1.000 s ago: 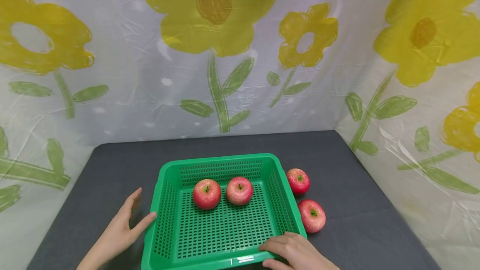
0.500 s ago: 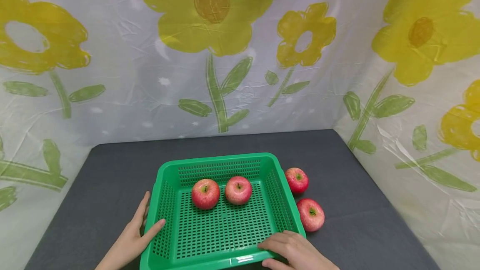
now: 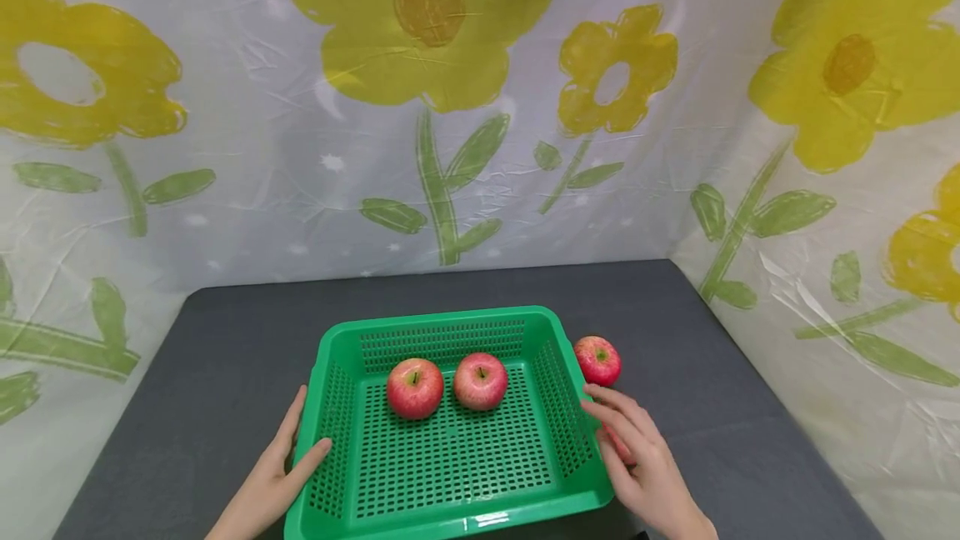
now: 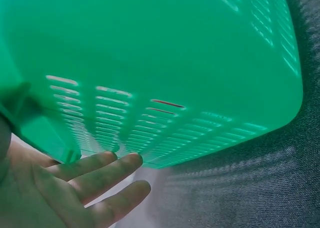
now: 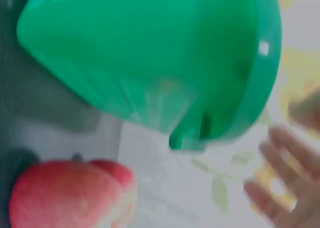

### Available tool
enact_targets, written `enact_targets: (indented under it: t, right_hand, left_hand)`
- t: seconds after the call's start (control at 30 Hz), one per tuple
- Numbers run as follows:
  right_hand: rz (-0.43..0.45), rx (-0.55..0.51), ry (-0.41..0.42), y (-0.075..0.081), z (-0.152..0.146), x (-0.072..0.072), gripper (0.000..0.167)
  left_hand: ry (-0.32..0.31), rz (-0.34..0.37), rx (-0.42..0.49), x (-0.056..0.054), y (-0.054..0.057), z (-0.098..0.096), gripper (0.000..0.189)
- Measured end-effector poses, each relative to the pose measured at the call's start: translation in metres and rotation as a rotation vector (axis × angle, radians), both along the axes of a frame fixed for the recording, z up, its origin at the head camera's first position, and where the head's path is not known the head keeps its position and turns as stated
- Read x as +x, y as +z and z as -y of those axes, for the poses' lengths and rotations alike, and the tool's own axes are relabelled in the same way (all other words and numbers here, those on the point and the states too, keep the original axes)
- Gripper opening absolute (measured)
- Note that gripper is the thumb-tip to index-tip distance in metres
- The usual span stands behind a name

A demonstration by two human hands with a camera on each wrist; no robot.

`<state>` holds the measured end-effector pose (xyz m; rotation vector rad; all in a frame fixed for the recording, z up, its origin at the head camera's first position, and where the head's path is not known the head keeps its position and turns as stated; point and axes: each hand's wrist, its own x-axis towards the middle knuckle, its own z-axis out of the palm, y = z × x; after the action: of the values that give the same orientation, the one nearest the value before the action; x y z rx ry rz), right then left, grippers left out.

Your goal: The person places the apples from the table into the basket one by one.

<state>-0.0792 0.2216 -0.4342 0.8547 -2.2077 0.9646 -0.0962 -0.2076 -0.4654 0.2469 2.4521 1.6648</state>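
Observation:
A green plastic basket (image 3: pixel 450 473) holds two red apples, a left one (image 3: pixel 415 388) and a right one (image 3: pixel 480 381). My left hand (image 3: pixel 272 473) lies at the basket's left side, thumb over the rim and straight fingers (image 4: pixel 107 175) along the outer wall. Beyond the basket's right side, my right hand (image 3: pixel 637 457) hovers with loosely spread fingers, blurred in the right wrist view. Beneath it, a nearer apple (image 3: pixel 621 445) is mostly hidden. Another apple (image 3: pixel 597 360) sits farther back, just outside the right wall.
The basket stands on a dark grey cloth-covered table (image 3: pixel 255 332). A pale curtain (image 3: pixel 300 215) printed with yellow flowers rises behind the table and along both sides.
My right hand has left the basket's front rim and moved right and up, over the nearer outside apple. My left hand has come in to the basket's left rim. The apples have stayed put.

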Motion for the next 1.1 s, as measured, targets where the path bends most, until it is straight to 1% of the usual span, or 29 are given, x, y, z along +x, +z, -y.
enact_targets:
  t: [0.1, 0.17, 0.27, 0.33, 0.43, 0.5, 0.57, 0.63, 0.7, 0.8, 1.0, 1.1]
  right_hand:
    - [0.026, 0.019, -0.206, 0.002, -0.01, -0.003, 0.043]
    - [0.073, 0.046, -0.32, 0.003, -0.017, -0.004, 0.057]
    - [0.159, 0.092, -0.45, 0.002, -0.025, -0.006, 0.064]
    - [0.265, 0.111, -0.503, 0.001, -0.029, -0.006, 0.072]
    - [0.442, 0.124, -0.522, -0.001, -0.034, -0.005, 0.081]
    - [0.535, 0.143, -0.512, -0.004, -0.036, -0.005, 0.087]
    - [0.61, 0.165, -0.5, -0.007, -0.037, -0.006, 0.09]
    - [0.654, 0.192, -0.494, -0.011, -0.038, -0.007, 0.091]
    - [0.674, 0.211, -0.488, -0.015, -0.038, -0.008, 0.09]
    - [0.667, 0.233, -0.488, -0.023, -0.038, -0.01, 0.089]
    - [0.63, 0.207, -0.463, -0.037, -0.037, -0.014, 0.087]
    - [0.619, 0.198, -0.461, -0.041, -0.036, -0.015, 0.085]
  left_hand:
    - [-0.003, 0.001, 0.003, -0.001, 0.0, 0.0, 0.079]
    - [-0.006, 0.002, 0.011, -0.001, 0.0, -0.001, 0.078]
    - [-0.009, 0.005, 0.029, 0.0, 0.0, -0.001, 0.078]
    - [-0.012, 0.005, 0.036, 0.001, 0.001, -0.001, 0.077]
    - [-0.013, 0.001, 0.031, 0.001, 0.001, 0.0, 0.077]
    - [-0.014, -0.002, 0.032, 0.001, 0.001, 0.0, 0.077]
    - [-0.013, 0.0, 0.031, 0.001, 0.001, 0.0, 0.078]
    - [-0.012, 0.004, 0.029, 0.001, 0.001, 0.0, 0.077]
    - [-0.011, 0.01, 0.028, 0.001, 0.001, 0.0, 0.077]
    - [-0.009, 0.015, 0.023, 0.001, 0.0, 0.0, 0.077]
    - [-0.009, 0.029, 0.031, 0.001, 0.0, 0.0, 0.077]
    - [-0.007, 0.032, 0.045, 0.002, 0.0, 0.0, 0.077]
